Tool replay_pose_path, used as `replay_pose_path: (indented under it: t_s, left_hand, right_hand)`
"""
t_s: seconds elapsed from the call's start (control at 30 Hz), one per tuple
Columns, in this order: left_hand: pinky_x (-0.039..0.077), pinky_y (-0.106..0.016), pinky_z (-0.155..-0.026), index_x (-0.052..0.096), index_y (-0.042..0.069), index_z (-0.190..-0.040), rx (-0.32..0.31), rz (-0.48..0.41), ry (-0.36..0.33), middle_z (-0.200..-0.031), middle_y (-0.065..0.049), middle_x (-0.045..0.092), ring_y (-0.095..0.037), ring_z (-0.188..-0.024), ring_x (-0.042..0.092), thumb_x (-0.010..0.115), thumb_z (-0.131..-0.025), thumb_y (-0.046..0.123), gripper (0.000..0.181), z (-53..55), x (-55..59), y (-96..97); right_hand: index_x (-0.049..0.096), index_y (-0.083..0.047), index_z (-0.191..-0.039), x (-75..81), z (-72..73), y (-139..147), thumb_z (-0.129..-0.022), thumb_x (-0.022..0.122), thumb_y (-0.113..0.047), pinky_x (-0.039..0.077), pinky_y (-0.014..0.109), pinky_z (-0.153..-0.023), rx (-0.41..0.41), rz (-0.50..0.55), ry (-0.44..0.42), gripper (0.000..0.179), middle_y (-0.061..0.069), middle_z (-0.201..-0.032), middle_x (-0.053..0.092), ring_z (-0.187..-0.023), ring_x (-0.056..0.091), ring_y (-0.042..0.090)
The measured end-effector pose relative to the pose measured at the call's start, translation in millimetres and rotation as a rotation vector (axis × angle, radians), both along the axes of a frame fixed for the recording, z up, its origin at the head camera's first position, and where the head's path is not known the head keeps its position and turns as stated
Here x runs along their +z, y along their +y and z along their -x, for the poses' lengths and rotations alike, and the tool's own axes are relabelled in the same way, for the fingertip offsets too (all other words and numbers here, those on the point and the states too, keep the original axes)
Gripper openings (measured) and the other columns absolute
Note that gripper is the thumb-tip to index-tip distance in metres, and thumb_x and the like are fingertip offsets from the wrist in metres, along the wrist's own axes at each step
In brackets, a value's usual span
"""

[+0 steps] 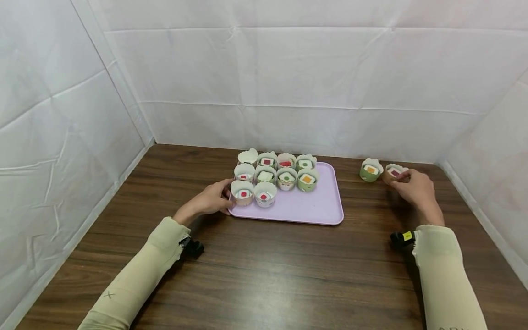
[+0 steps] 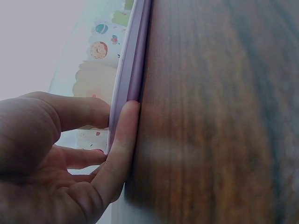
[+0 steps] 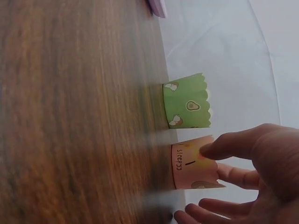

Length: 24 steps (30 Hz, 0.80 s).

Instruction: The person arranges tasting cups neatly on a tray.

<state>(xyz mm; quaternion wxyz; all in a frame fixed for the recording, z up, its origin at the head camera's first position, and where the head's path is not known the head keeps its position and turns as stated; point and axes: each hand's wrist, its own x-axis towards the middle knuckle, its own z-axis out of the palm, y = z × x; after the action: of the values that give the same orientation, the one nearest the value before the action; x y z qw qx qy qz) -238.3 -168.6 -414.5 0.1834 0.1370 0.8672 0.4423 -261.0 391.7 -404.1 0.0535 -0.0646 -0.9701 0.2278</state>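
Note:
On the left, my left hand (image 1: 209,200) holds the near left corner of the lilac tray (image 1: 303,208). The left wrist view shows its fingers and thumb at the tray's rim (image 2: 125,79). Scalloped paper baking cups stand in rows on the tray's left and back part, among them a white one (image 1: 265,200) with a red piece inside. At the right, my right hand (image 1: 418,189) pinches a pink baking cup (image 3: 187,170) printed with lettering, its thumb on the side near the rim. That cup holds a white piece with a dark red square (image 1: 393,172).
Just left of the pink cup stands a green baking cup (image 3: 187,105) with avocado print and an orange-and-white piece inside. Dark wood tabletop (image 1: 264,270) lies in front of the tray. White sheeting (image 1: 297,68) hangs behind and at both sides.

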Motion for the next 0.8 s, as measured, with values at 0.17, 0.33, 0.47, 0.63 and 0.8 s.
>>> replay_pose_path:
  t_s: [0.17, 0.33, 0.47, 0.63, 0.8]
  left_hand:
    - [0.068, -0.032, -0.071, 0.022, -0.005, -0.161, -0.006, 0.011, 0.01, -0.112, -0.022, 0.05, -0.021, -0.081, 0.065, 0.063, -0.092, -0.006, 0.08, -0.7, 0.4, 0.5]
    - [0.068, -0.033, -0.071, 0.021, -0.007, -0.161, -0.015, 0.0, 0.013, -0.11, -0.022, 0.05, -0.021, -0.081, 0.064, 0.062, -0.092, -0.007, 0.08, -1.5, 0.3, 1.3]
    - [0.068, -0.033, -0.071, 0.021, -0.008, -0.16, -0.02, -0.01, 0.014, -0.109, -0.022, 0.05, -0.021, -0.081, 0.064, 0.062, -0.092, -0.008, 0.08, -1.7, 0.7, 1.0]
    - [0.068, -0.033, -0.072, 0.02, -0.007, -0.161, -0.017, -0.004, 0.017, -0.109, -0.022, 0.05, -0.021, -0.081, 0.064, 0.062, -0.092, -0.007, 0.081, -1.1, 1.2, 1.1]
    - [0.068, -0.033, -0.071, 0.021, -0.007, -0.161, -0.011, -0.009, 0.009, -0.108, -0.021, 0.049, -0.022, -0.082, 0.064, 0.062, -0.092, -0.008, 0.08, -0.9, 1.0, 1.6]
  right_hand:
    - [0.057, 0.006, -0.116, 0.5, -2.7, -0.2, -0.098, 0.062, -0.048, 0.045, 0.065, -0.09, -0.039, -0.003, -0.029, 0.058, 0.035, -0.12, 0.056, -0.108, 0.049, 0.052]
    - [0.059, 0.004, -0.104, 0.6, -4.1, -1.6, -0.095, 0.064, -0.051, 0.046, 0.06, -0.084, -0.062, 0.018, -0.035, 0.056, 0.03, -0.113, 0.057, -0.103, 0.047, 0.048]
    - [0.062, -0.004, -0.086, 0.9, -5.0, -1.4, -0.094, 0.067, -0.05, 0.043, 0.044, -0.071, -0.069, 0.029, -0.035, 0.047, 0.02, -0.097, 0.06, -0.097, 0.047, 0.043]
    - [0.063, -0.005, -0.082, 0.6, -5.8, -0.2, -0.094, 0.067, -0.043, 0.043, 0.05, -0.074, -0.042, 0.048, -0.027, 0.04, 0.018, -0.093, 0.061, -0.101, 0.045, 0.048]
    - [0.057, 0.005, -0.105, -0.7, -5.1, -1.0, -0.095, 0.065, -0.038, 0.041, 0.066, -0.09, -0.049, 0.051, -0.023, 0.045, 0.031, -0.113, 0.057, -0.111, 0.042, 0.055]
